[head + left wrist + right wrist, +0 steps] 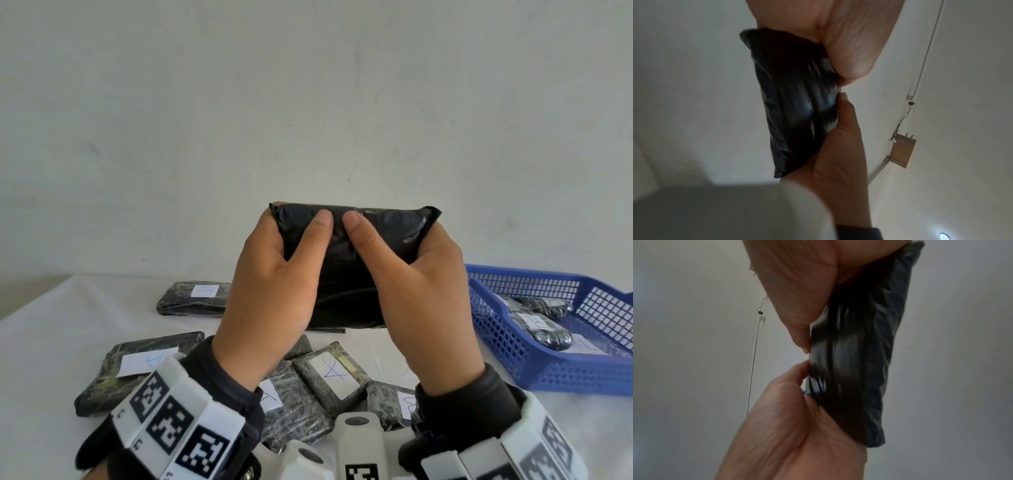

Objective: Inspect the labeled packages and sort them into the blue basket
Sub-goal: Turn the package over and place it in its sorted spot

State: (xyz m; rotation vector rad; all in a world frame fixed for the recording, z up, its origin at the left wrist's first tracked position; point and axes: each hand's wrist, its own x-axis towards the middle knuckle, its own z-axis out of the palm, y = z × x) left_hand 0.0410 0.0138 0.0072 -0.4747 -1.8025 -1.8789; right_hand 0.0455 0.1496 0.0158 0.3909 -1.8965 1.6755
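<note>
Both hands, left hand [270, 291] and right hand [421, 294], grip one black package [356, 246] raised above the table [51, 342]

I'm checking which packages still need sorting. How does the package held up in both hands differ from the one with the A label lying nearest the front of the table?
The held package is lifted upright, gripped by the left hand and right hand; the A-labelled package lies flat on the table. The held package shows a plain black side with no label; the A-labelled package shows a white one. Both are dark plastic-wrapped bundles outside the blue basket.
</note>
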